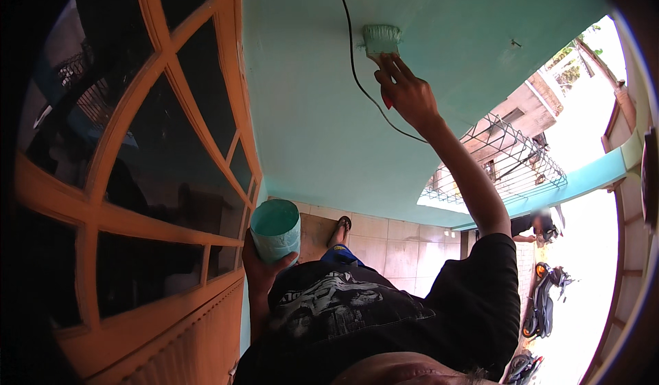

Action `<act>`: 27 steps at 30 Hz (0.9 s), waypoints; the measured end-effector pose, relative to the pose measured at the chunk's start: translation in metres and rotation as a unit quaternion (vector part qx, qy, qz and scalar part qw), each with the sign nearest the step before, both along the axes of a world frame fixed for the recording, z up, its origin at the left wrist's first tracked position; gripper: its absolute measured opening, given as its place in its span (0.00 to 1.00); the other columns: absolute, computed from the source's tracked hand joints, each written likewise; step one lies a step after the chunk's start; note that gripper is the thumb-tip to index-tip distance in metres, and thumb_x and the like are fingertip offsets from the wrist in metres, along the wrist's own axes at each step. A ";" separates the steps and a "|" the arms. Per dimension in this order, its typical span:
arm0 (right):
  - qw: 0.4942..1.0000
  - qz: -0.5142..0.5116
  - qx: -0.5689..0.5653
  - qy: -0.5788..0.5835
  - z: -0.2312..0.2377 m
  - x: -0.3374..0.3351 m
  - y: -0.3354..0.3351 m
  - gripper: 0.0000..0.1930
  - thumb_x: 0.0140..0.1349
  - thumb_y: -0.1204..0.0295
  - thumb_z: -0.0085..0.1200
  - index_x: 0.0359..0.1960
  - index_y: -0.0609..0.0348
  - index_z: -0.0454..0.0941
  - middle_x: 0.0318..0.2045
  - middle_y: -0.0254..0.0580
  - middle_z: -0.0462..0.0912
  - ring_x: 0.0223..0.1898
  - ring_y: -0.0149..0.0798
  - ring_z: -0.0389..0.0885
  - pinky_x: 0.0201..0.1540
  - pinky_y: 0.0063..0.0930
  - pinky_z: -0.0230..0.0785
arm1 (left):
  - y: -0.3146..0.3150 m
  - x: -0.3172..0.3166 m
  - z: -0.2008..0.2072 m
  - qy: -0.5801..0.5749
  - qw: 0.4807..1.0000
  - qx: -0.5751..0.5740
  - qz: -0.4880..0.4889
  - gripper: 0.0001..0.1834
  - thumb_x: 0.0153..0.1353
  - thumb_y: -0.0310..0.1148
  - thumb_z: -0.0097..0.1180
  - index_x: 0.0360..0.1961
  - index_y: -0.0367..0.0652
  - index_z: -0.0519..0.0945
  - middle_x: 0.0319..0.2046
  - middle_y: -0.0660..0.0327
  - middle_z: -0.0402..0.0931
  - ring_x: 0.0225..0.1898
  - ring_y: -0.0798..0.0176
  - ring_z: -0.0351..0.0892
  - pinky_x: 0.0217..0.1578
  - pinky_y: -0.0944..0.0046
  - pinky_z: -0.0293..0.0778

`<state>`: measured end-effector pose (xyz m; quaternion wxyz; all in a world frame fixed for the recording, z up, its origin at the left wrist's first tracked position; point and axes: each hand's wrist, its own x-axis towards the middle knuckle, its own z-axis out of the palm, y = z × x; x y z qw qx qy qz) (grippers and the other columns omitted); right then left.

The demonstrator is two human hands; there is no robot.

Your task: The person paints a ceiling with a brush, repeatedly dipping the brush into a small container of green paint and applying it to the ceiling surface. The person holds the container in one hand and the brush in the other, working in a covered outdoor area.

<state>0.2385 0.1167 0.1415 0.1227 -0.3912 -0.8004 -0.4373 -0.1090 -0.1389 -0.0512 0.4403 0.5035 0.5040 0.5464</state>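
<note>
My right hand [406,93] is raised to the wall [309,103] and closed around the handle of a paintbrush [382,42]. The brush's wide bristles, coated in pale green paint, press against the turquoise surface. A bit of red shows at the lower side of that hand. Low on the left, my left hand [270,270] wraps around a paint container [276,232], a turquoise-smeared tub whose open top faces up. How much paint lies inside is hard to tell.
A black cable [355,76] hangs loosely across the wall beside the brush. Orange-brown framed glass panes [165,145] stand on the left. A metal grille [508,158] covers an opening on the right. Beyond it are a person [528,227] and motorcycles [542,299]. Floor tiles [405,248] lie below.
</note>
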 end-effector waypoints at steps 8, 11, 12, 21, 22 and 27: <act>0.990 0.013 0.108 0.094 0.096 -0.016 -0.002 0.11 0.60 0.75 0.61 0.44 0.46 0.80 0.57 0.36 0.82 0.56 0.40 0.83 0.37 0.30 0.85 | -0.003 0.001 0.006 -0.005 1.000 -0.007 -0.007 0.46 0.39 0.45 0.81 0.59 0.39 0.72 0.50 0.52 0.79 0.51 0.53 0.82 0.52 0.52 0.78; 0.990 -0.009 0.126 0.068 0.068 -0.015 0.016 0.16 0.53 0.79 0.62 0.44 0.53 0.76 0.60 0.44 0.79 0.61 0.45 0.79 0.42 0.33 0.86 | -0.003 0.001 0.006 0.002 1.000 -0.010 -0.018 0.47 0.39 0.45 0.81 0.60 0.39 0.72 0.50 0.52 0.79 0.51 0.53 0.82 0.52 0.51 0.78; 0.991 -0.025 0.113 0.070 0.052 -0.008 0.018 0.15 0.57 0.77 0.61 0.45 0.47 0.78 0.61 0.39 0.78 0.61 0.42 0.80 0.39 0.30 0.86 | -0.003 0.001 0.004 0.010 1.000 -0.008 -0.017 0.47 0.39 0.45 0.81 0.60 0.39 0.71 0.50 0.52 0.79 0.51 0.53 0.82 0.52 0.51 0.78; 0.994 -0.004 -0.058 0.092 -0.042 0.001 -0.017 0.09 0.59 0.73 0.62 0.41 0.45 0.80 0.57 0.32 0.81 0.56 0.36 0.83 0.33 0.27 0.84 | -0.010 -0.004 -0.004 -0.004 1.000 0.005 0.014 0.48 0.39 0.43 0.82 0.61 0.39 0.71 0.51 0.52 0.79 0.52 0.53 0.81 0.52 0.52 0.77; 0.989 0.011 -0.075 0.124 -0.027 0.001 -0.021 0.09 0.61 0.72 0.61 0.43 0.44 0.81 0.56 0.30 0.82 0.54 0.36 0.84 0.33 0.28 0.84 | -0.010 -0.004 -0.002 -0.017 1.000 0.003 0.019 0.48 0.39 0.42 0.82 0.61 0.39 0.71 0.51 0.53 0.79 0.52 0.53 0.81 0.52 0.52 0.77; 0.989 0.030 0.076 0.121 0.057 -0.008 -0.022 0.15 0.63 0.71 0.61 0.50 0.39 0.84 0.58 0.28 0.83 0.55 0.36 0.84 0.39 0.28 0.85 | -0.007 -0.004 0.003 -0.022 0.999 -0.013 0.032 0.47 0.39 0.40 0.82 0.61 0.39 0.71 0.51 0.53 0.79 0.52 0.54 0.81 0.52 0.53 0.77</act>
